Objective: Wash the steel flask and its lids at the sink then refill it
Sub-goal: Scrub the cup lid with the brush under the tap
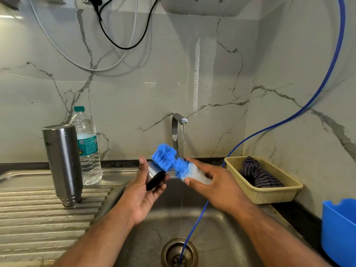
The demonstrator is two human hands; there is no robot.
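Left hand [142, 191] over the sink [212, 228], fingers [142, 163] curled round the steel lid [154, 173]. Right hand [213, 184] grips the brush [169, 160], fingers closed on its white end, blue bristles touching the lid. Tap [176, 130] running just behind. Flask [62, 160] stands mouth-down on the drainboard [38, 209] at left, plastic bottle [88, 151] just behind it.

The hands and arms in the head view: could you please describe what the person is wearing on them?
Nothing worn shows. The left hand and right hand are bare: no gloves, rings or watch in view. The left forearm and right forearm are bare too, with no sleeve reaching into the picture. The left palm glistens as if wet.
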